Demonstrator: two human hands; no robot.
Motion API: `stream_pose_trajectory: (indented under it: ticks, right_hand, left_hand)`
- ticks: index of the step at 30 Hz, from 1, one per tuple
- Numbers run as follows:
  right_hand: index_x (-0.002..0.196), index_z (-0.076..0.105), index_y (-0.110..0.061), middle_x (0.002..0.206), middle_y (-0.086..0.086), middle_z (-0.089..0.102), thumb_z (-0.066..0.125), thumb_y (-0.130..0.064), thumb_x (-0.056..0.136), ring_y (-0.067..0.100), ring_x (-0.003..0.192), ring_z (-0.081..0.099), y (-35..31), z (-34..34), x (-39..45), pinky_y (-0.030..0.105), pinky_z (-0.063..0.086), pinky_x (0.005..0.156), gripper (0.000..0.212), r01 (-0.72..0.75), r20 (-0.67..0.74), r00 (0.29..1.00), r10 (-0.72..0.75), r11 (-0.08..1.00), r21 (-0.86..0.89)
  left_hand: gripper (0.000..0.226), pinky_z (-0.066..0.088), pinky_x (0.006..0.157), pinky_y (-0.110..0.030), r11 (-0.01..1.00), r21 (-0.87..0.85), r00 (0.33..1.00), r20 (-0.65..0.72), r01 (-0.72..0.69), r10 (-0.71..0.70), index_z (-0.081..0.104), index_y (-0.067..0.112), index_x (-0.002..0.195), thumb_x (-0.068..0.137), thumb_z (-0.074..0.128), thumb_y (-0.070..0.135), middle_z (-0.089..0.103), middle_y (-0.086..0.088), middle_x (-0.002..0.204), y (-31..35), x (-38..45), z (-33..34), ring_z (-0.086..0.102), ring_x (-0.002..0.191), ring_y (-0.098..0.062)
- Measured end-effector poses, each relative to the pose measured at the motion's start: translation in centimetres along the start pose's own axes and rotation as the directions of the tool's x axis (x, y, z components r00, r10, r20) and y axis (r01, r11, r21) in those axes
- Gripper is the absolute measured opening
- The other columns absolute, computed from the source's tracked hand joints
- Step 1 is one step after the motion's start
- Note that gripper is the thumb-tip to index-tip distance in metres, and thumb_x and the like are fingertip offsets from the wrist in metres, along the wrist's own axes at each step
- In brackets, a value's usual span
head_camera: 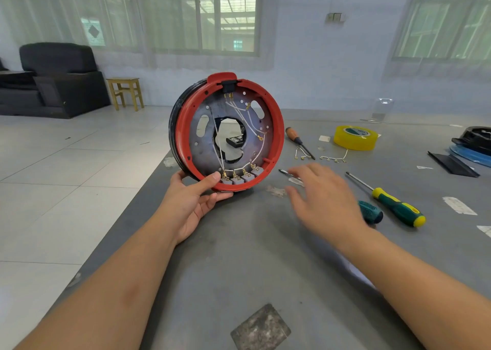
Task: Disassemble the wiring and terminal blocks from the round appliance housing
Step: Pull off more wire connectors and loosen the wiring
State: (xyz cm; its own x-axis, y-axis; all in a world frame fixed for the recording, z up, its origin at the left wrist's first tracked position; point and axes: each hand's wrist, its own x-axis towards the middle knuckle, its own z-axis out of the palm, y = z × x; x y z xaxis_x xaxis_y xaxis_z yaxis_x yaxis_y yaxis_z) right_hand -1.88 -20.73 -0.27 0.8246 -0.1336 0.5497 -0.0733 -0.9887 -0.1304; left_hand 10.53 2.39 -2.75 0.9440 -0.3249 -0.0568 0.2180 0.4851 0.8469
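The round red housing [276, 126] stands on its edge on the grey table, its open side toward me. White wires [248, 120] run across its grey metal plate to several grey terminal blocks [240, 178] along the bottom rim. My left hand [194, 195] grips the lower left rim, thumb inside next to the blocks. My right hand [324, 198] hovers over the table to the right of the housing, fingers spread and holding nothing. A screwdriver with a teal handle [370, 211] lies partly hidden under that hand.
A green and yellow screwdriver [393, 203], a wooden-handled screwdriver [299, 141], loose wire pieces with terminals [334, 158] and a yellow tape roll [354, 137] lie on the right. Black and blue parts [473, 142] sit at the far right. The table's left edge runs diagonally past the housing.
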Motion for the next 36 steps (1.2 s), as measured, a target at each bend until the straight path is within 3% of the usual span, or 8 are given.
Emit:
stream_pose_trajectory:
  ticks: [3, 6, 14, 19, 28, 36]
  right_hand:
    - [0.117, 0.066, -0.021, 0.112, -0.001, 0.065, 0.06, -0.03, 0.096, 0.021, 0.106, 0.06, -4.2, 0.8, 2.1, 0.04, 0.049, 0.094, 0.024, 0.054, -0.028, 0.998, -0.049, 0.963, 0.266]
    - [0.117, 0.067, -0.019, 0.111, 0.001, 0.066, 0.061, -0.026, 0.096, 0.023, 0.106, 0.062, -7.4, 2.1, 4.2, 0.043, 0.049, 0.094, 0.023, 0.014, 0.011, 1.0, -0.019, 0.928, 0.373]
    - [0.106, 0.069, -0.027, 0.104, -0.006, 0.071, 0.058, -0.032, 0.092, 0.02, 0.104, 0.062, -10.2, 5.4, 6.0, 0.044, 0.046, 0.094, 0.018, -0.209, 0.076, 0.978, 0.196, 0.885, 0.416]
    - [0.105, 0.071, -0.031, 0.104, -0.007, 0.072, 0.057, -0.029, 0.09, 0.02, 0.108, 0.06, -10.5, 6.0, 6.2, 0.043, 0.039, 0.097, 0.021, -0.284, 0.087, 0.958, 0.273, 0.861, 0.421]
    - [0.097, 0.072, -0.031, 0.091, -0.009, 0.072, 0.061, -0.026, 0.086, 0.016, 0.097, 0.063, -10.6, 5.9, 5.8, 0.041, 0.039, 0.093, 0.016, -0.288, 0.029, 0.947, 0.32, 0.806, 0.517]
    - [0.094, 0.067, -0.027, 0.091, -0.008, 0.067, 0.062, -0.027, 0.093, 0.015, 0.09, 0.062, -10.2, 5.9, 5.6, 0.044, 0.048, 0.087, 0.006, -0.201, -0.051, 0.965, 0.257, 0.85, 0.487]
  left_hand:
    - [0.075, 0.056, 0.048, -0.023, 1.0, 0.015, 1.0, 0.017, -0.007, 0.006, 0.035, 0.024, 0.144, 0.087, 0.08, 0.004, 0.077, -0.024, 0.109, -0.1, 0.0, 0.0, 0.075, 0.096, -0.051]
    - [0.074, 0.055, 0.048, -0.022, 1.0, 0.015, 0.999, 0.037, -0.02, 0.02, 0.036, 0.023, 0.143, 0.086, 0.08, 0.006, 0.076, -0.025, 0.112, -0.1, 0.0, 0.0, 0.075, 0.097, -0.051]
    - [0.083, 0.056, 0.049, -0.021, 1.0, 0.021, 1.0, 0.02, -0.018, 0.018, 0.04, 0.021, 0.141, 0.073, 0.086, 0.01, 0.078, -0.02, 0.107, 0.0, 0.1, 0.2, 0.078, 0.084, -0.04]
    - [0.072, 0.055, 0.049, -0.021, 0.999, 0.044, 1.0, 0.019, -0.018, 0.018, 0.041, 0.024, 0.14, 0.084, 0.082, 0.005, 0.079, -0.017, 0.105, -0.1, 0.0, 0.2, 0.078, 0.078, -0.036]
    - [0.068, 0.056, 0.049, -0.02, 0.999, 0.05, 0.999, 0.035, -0.014, 0.013, 0.044, 0.028, 0.132, 0.081, 0.083, 0.007, 0.08, -0.017, 0.103, 0.0, -0.3, 0.3, 0.078, 0.081, -0.037]
    - [0.079, 0.056, 0.048, -0.021, 0.999, 0.038, 1.0, 0.027, -0.005, 0.004, 0.042, 0.027, 0.136, 0.072, 0.086, 0.012, 0.078, -0.021, 0.107, 0.1, -0.4, 0.5, 0.078, 0.087, -0.041]
